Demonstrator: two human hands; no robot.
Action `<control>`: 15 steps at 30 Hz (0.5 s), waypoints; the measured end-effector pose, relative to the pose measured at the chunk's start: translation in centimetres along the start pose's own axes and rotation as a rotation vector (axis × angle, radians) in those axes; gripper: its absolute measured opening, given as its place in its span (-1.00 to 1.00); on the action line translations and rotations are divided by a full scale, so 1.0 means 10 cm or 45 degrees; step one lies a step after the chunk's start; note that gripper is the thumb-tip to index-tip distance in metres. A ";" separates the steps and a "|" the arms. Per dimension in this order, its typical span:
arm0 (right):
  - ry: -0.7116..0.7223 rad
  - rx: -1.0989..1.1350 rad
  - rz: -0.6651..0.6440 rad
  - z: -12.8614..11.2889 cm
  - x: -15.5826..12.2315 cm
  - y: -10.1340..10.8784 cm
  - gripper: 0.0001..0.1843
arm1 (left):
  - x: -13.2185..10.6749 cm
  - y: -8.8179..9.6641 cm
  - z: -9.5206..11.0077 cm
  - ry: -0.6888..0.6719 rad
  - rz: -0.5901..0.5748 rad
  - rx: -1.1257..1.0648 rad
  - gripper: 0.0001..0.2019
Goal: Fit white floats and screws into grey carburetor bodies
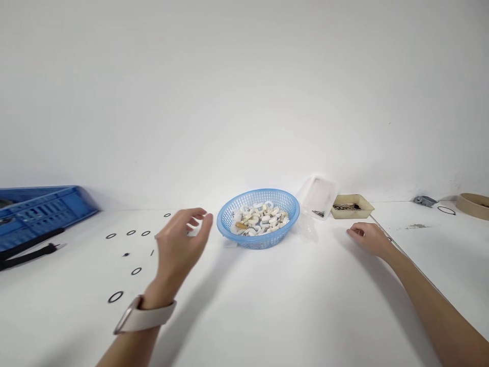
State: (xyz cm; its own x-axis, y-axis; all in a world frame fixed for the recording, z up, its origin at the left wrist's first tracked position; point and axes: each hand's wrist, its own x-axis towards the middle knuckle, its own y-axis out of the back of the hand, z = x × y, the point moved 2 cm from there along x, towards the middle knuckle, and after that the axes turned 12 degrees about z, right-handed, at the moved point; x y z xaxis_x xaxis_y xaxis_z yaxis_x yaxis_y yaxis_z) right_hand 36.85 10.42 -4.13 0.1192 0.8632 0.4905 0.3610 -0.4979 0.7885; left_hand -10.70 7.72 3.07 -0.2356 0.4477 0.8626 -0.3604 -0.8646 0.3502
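the blue basket [258,204] sits on the white tabletop [267,306] near the far wall, at the middle of the scene, holding a heap of small white ring-shaped pieces [262,220] with what look like small metal bits among them. just right of it lie a clear plastic bag [317,196] and a shallow beige tray [351,206] of dark metal parts.

the basket looks light, so a brush from the raised hand could well shove it or tip it and scatter the pieces. the thin black rings [132,233] lying loose on the left of the tabletop could likely be swept off by the forearm or the watch strap, since they lie flat and close beneath that arm. a thin rod [405,255] runs along the tabletop right beside the other hand and could probably roll if nudged.

the left hand [179,244] hovers above the tabletop just left of the basket, wrist bent, fingers loosely spread and curled, holding nothing. a pale watch [143,316] wraps the wrist. the right hand [369,238] rests palm down on the tabletop right of the basket and near the tray, fingers together and slightly curled; whether it pinches anything cannot be told. a blue crate [42,209] stands at the far left.
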 end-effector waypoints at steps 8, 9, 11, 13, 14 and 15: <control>-0.043 0.041 -0.131 -0.02 0.03 0.00 -0.68 | 0.24 0.09 -1.31 0.261 -0.623 0.354 -0.36; -0.045 0.045 -0.131 -0.02 0.03 0.00 -0.68 | 0.22 0.09 -1.42 0.262 -0.691 0.343 -0.33; -0.047 0.049 -0.128 -0.02 0.03 0.01 -0.68 | 0.17 0.10 -1.57 0.255 -0.786 0.329 -0.30; -0.046 0.051 -0.126 -0.03 0.03 0.02 -0.67 | 0.14 0.10 -1.66 0.252 -0.833 0.336 -0.30; -0.042 0.051 -0.128 -0.04 0.03 0.03 -0.67 | 0.13 0.09 -1.69 0.253 -0.841 0.349 -0.29; -0.038 0.051 -0.131 -0.04 0.03 0.03 -0.67 | 0.13 0.09 -1.72 0.255 -0.843 0.364 -0.28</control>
State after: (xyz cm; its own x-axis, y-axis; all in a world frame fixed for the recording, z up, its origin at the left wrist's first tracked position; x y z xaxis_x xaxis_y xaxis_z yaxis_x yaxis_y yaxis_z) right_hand 36.59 10.46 -3.60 0.1066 0.9119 0.3964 0.4095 -0.4035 0.8182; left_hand -26.84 11.47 -1.77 -0.2204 0.9046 0.3647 -0.2416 -0.4129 0.8782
